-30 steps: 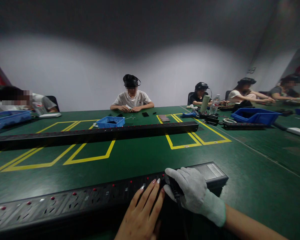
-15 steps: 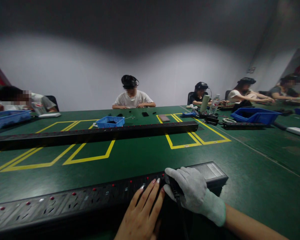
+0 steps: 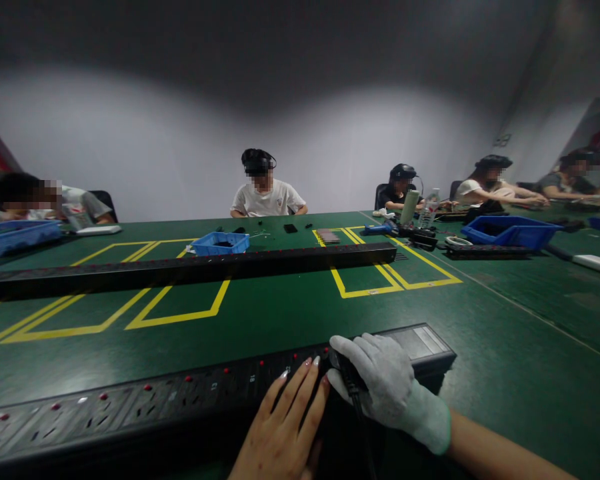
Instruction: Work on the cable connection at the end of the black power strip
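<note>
from where i stand, the gloved right hand [image 3: 387,390] has its fingers [image 3: 353,353] curled round a black plug [image 3: 347,375] at the long power strip [image 3: 180,393], near the strip's right end. its cable [image 3: 364,433] trails back toward the person. the bare left hand [image 3: 283,433] lies flat on the strip just beside the plug, fingers [image 3: 300,383] straight and close together, pinching nothing. to my eye the plug work goes best with the left palm bearing down so the strip can't slide on the green worktop [image 3: 290,313], and the right hand moving the plug square to its socket, gripping the body, not the cable.
</note>
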Demonstrator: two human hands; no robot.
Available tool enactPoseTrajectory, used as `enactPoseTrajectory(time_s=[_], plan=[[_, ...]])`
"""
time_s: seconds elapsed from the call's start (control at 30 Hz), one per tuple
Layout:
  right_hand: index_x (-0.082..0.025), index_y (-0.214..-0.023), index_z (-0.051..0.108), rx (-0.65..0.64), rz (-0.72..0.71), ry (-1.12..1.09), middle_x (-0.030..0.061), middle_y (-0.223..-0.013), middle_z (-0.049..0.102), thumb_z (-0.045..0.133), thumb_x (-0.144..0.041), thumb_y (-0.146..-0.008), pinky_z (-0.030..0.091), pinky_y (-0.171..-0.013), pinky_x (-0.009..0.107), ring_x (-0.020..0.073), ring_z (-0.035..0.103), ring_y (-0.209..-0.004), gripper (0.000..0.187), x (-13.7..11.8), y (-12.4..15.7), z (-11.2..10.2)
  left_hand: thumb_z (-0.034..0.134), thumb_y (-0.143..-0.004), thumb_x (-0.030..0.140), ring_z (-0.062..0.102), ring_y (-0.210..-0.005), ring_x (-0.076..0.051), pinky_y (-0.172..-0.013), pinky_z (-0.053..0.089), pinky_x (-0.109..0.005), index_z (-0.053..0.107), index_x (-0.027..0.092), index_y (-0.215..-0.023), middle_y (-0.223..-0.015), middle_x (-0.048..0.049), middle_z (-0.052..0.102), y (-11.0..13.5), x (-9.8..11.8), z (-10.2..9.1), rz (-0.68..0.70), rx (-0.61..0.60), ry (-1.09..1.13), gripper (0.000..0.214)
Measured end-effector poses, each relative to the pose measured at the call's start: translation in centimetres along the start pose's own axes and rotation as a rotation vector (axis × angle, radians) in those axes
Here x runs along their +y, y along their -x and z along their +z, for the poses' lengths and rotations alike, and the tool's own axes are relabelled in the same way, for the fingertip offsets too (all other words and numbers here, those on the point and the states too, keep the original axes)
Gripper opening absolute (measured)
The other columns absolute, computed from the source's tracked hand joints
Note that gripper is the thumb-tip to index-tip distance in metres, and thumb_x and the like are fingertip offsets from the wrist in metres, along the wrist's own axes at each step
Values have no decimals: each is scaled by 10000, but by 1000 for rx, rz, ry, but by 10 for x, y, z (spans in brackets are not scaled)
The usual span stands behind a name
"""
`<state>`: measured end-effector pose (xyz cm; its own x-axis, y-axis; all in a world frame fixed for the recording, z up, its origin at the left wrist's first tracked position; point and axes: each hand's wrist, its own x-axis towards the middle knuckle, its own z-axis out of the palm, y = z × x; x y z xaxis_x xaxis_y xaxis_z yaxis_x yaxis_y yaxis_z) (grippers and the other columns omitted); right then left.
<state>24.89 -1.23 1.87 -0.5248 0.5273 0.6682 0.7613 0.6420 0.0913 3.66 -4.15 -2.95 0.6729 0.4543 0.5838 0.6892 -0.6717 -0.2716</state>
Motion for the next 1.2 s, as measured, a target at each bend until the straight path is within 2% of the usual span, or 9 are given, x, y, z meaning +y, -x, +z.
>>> enactPoseTrajectory(time_s=[0.17,0.3,0.47,0.57,0.8,0.9,1.0,1.07,1.2], plan=[[-137,-1102,561,-39,-4,160,56,-747,595,485,-373,-874,298,-539,314,181,513,-634,337,-10,-1,-1,501,-851,407,322,-1319,-236,-1093,169,-365,413,137,-1353,-1393,-110,443,0,1,0,-7,5,-5,577],[-172,-884,588,-22,-3,174,20,-651,566,439,-246,-876,247,-534,301,145,478,-567,166,-10,-15,-2,469,-870,375,365,-1289,-236,-1086,193,-376,475,126,-1299,-1356,-104,485,-4,3,0,-10,59,-51,496],[-204,-752,540,-231,-121,-19,-31,-535,532,463,-242,-831,231,-514,260,111,462,-488,117,11,-48,-8,444,-873,375,386,-1274,-245,-1078,213,-384,462,102,-1306,-1344,-113,497,-9,4,-1,-32,80,-92,512],[-201,-737,533,-269,-110,-21,-40,-517,515,472,-238,-828,223,-499,249,103,452,-470,116,15,-48,-7,445,-868,339,374,-1288,-243,-1083,209,-379,431,98,-1331,-1369,-115,469,-9,3,-4,-31,45,-108,522],[-157,-1062,586,2,-125,230,21,-623,558,426,-247,-895,294,-494,273,147,499,-543,249,-6,-2,0,452,-861,262,414,-1267,-237,-1084,229,-354,482,92,-1289,-1347,-122,491,-7,0,-7,17,152,-115,462],[-161,-1102,561,135,-26,62,21,-644,579,404,-201,-897,380,-507,263,149,532,-554,262,-6,-6,-13,438,-854,238,426,-1259,-229,-1066,272,-334,469,88,-1298,-1344,-110,498,-7,0,-6,16,172,-117,469],[-185,-1108,549,230,272,-257,51,-836,645,376,-242,-928,468,-601,264,159,605,-694,256,0,-25,-37,416,-825,167,438,-1251,-215,-1024,336,-317,441,84,-1317,-1343,-102,502,-6,0,-6,10,181,-106,500],[-205,-1014,584,1,388,-488,16,-814,640,340,-291,-959,470,-608,235,136,603,-684,265,2,-43,-50,413,-812,156,436,-1253,-211,-1001,363,-306,426,72,-1325,-1350,-113,494,-5,-3,-9,7,171,-96,520],[-178,-924,590,-342,377,-645,5,-752,614,328,-372,-966,418,-575,199,115,575,-654,328,-7,-69,-56,460,-846,300,374,-1302,-246,-1046,322,-363,364,74,-1368,-1410,-125,417,-2,-22,-23,-76,133,-105,577]])
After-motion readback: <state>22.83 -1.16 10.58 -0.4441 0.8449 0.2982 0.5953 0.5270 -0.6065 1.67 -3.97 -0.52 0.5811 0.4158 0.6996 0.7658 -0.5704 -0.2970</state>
